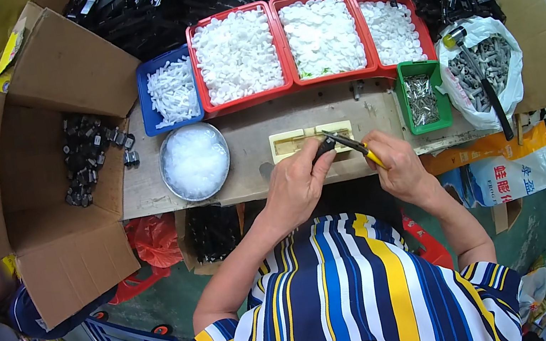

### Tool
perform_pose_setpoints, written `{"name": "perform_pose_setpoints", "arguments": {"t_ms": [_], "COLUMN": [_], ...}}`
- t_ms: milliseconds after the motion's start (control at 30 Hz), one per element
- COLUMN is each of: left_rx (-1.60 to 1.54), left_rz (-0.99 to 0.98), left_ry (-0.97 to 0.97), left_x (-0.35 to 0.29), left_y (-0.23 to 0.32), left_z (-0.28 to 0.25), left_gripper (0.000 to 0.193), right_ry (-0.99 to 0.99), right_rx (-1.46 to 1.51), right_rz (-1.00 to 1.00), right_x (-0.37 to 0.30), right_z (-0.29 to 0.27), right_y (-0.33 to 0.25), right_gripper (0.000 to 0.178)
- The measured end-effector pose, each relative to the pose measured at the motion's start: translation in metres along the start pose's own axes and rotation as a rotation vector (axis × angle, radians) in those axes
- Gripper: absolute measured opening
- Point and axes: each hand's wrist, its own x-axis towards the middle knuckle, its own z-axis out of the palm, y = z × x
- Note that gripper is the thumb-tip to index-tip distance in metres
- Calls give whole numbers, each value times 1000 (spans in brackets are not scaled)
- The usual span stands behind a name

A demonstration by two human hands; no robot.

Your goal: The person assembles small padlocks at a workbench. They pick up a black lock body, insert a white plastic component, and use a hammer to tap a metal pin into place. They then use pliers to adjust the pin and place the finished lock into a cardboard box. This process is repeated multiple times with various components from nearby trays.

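**Pliers working at the cream jig**

Hands are meeting over a cream jig block lying on the wooden board, and that block is serving as the landmark here. The left hand is pinching a small black part between thumb and forefinger at the block's near edge. The right hand is curling closed around yellow-handled pliers, whose tip is reaching onto the block's right half, just beside the black part.

Judging from how close the plier tip is sitting to the left thumb, a slip could be nipping the fingertip, and a loose pinch could be letting the small part spring away toward the floor. The block looks unclamped, so a sideways push might be shifting it.

Left of the block, a round metal bowl is holding translucent white bits. Beyond the block, three red trays are holding white plastic pieces, and a blue bin beyond and left is holding white pegs. Right of the block, a green bin is holding small metal pieces, and a white bag farther right is holding grey tubes with a hammer lying across it. Far left of the block, an open cardboard box is holding assembled black parts.
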Motion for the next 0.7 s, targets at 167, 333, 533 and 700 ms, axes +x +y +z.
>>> {"name": "perform_pose_setpoints", "arguments": {"t_ms": [167, 333, 533, 700], "left_rx": [-813, -1013, -357, 491], "left_rz": [-386, -461, -522, -526], "left_ry": [-481, -621, -530, -415], "left_x": [2, -3, -42, -123], "left_y": [-1, -3, -26, -82], "left_z": [-11, -19, -55, -98], "left_gripper": [38, 38, 39, 33], "right_ry": [-17, -37, -57, 14], "right_rx": [29, 19, -99, -326], "right_rz": [-31, -79, -51, 56], "right_x": [-11, -13, 3, 14], "right_z": [-7, -6, 0, 0], "right_y": [1, 1, 19, 44], "right_gripper": [9, 13, 25, 31]}}
